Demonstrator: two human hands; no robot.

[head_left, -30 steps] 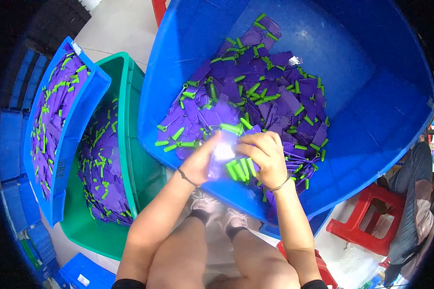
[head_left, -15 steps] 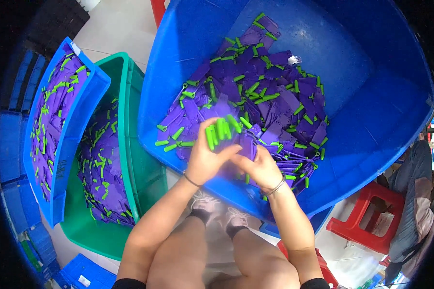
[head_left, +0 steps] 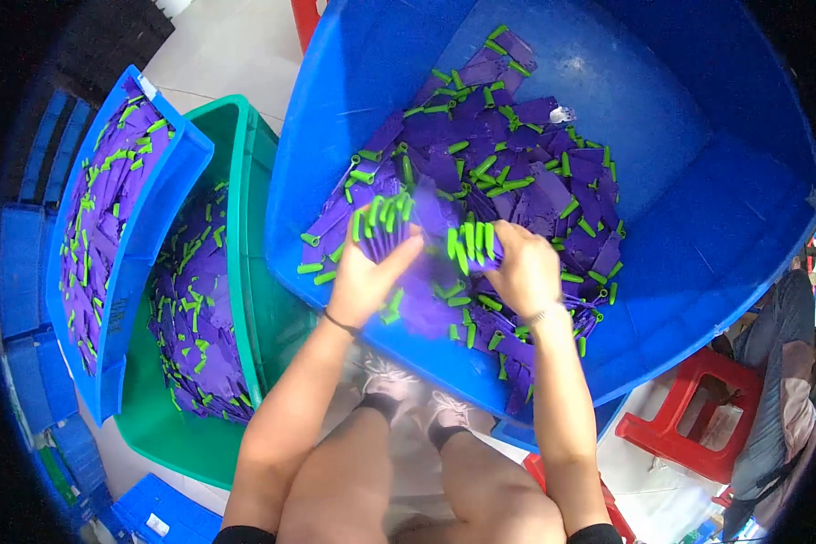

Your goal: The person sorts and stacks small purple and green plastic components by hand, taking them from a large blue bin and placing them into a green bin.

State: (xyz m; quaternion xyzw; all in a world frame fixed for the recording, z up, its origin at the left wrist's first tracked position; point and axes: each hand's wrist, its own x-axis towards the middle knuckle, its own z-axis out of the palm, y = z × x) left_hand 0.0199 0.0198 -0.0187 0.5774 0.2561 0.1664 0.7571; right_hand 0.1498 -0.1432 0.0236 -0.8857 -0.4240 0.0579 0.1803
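My left hand [head_left: 361, 283] grips a bundle of flat purple plastic pieces with green tube-like handles [head_left: 385, 218], the green ends up. My right hand [head_left: 528, 272] is closed around a second such bundle [head_left: 471, 247], with several green ends side by side. The hands are apart, both above the near part of a large blue bin [head_left: 671, 299]. Under and beyond them in the bin lies a loose heap of the same pieces [head_left: 535, 195]. Blurred purple pieces show between my hands; I cannot tell whether they are falling.
To the left stands a green bin [head_left: 238, 272] with a heap of these pieces. A blue crate [head_left: 159, 263], also full of them, is tilted at its left side. At the lower right are a red stool [head_left: 689, 417] and grey cloth [head_left: 771, 372]. My feet are below the bin.
My hands have moved apart, left hand to the left and right hand to the right. Pieces near the right hand now sit as a neat bundle in it.
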